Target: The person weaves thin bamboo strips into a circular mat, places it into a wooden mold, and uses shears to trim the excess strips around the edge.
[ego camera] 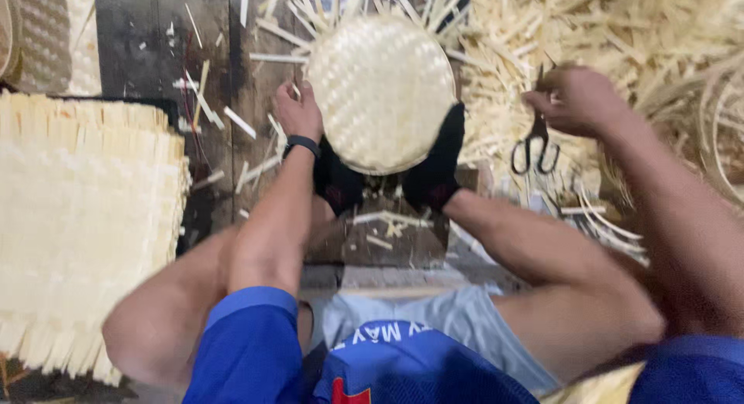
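The person is sitting on the dark wooden floor [139, 32] and looking down at a round woven bamboo basket [380, 90], which is lying dome-up between the two feet in black socks [434, 167], with loose strip ends fanning out from its far rim. The left hand [298, 113] is resting against the basket's left edge, fingers curled and closed on the rim; a black band [302, 144] is circling that wrist. The right hand [577, 101] is well apart from the basket, out to the right above a heap of pale bamboo strips [620, 32]. It is clenched around the blade end of a pair of black scissors [535, 144], whose loop handles are hanging down below the fist. Blur is hiding how the fingers are sitting on the metal.

To the left, a flat woven bamboo mat [85, 233] with frayed edges is lying on the floor, and another woven piece [50, 36] is showing at the top left corner. Short cut slivers [240, 123] are scattered over the boards between the mat and the basket. The person is wearing a blue shirt [256, 350] and pale shorts [457, 319]
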